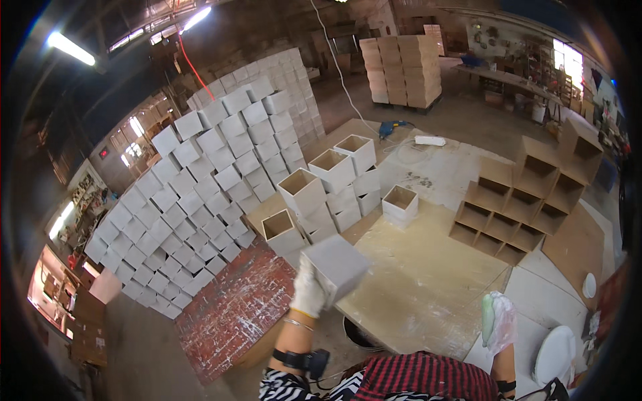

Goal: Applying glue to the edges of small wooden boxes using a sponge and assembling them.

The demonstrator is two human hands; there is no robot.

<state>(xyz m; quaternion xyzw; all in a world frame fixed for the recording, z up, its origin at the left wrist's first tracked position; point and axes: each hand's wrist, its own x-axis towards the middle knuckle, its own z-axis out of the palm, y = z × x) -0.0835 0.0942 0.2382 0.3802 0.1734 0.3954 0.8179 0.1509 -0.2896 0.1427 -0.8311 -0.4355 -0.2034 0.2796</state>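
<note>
I am mid-carry with a white box: my left hand, gloved in white, grips it by its lower left corner and holds it up in the air, just left of the centre of the frame, above the near edge of the counter. The box is tilted, one corner pointing toward me, and only closed painted faces show (I cannot see its open side from here). I judge this to be the moving step between the counter and the stores of finished pieces, not the painting itself.

The next move, as I read it, calls for turning the box square and setting it down without scuffing it; the open-topped white boxes stand in short stacks above it in the frame, and the big wall of stacked white boxes fills the left side.

My left forearm rises from the lower edge, wrist bent back, a bracelet and a dark strap on it. My right hand hangs low at the lower right, wrapped in a clear plastic glove; its fingers are curled around something pale green, though I cannot tell what it is. Bare brown cubby shelves lie at the right.
</note>
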